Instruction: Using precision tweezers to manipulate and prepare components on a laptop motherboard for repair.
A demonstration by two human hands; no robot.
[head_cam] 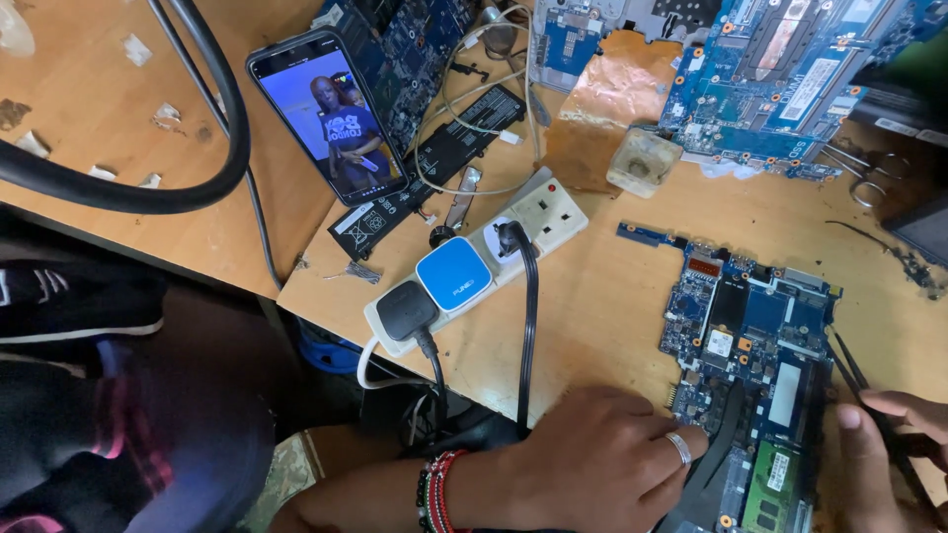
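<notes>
Head camera looks steeply down, close over workbench [612, 306].

Left hand [602, 464] rests flat; right hand [889, 449] pinches.

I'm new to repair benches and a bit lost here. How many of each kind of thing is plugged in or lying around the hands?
Blue circuit boards: 4
Plugs in the white power strip: 3
Phones: 1
Tweezers in the right hand: 1
Left hand on the board: 1
Total: 10
</notes>
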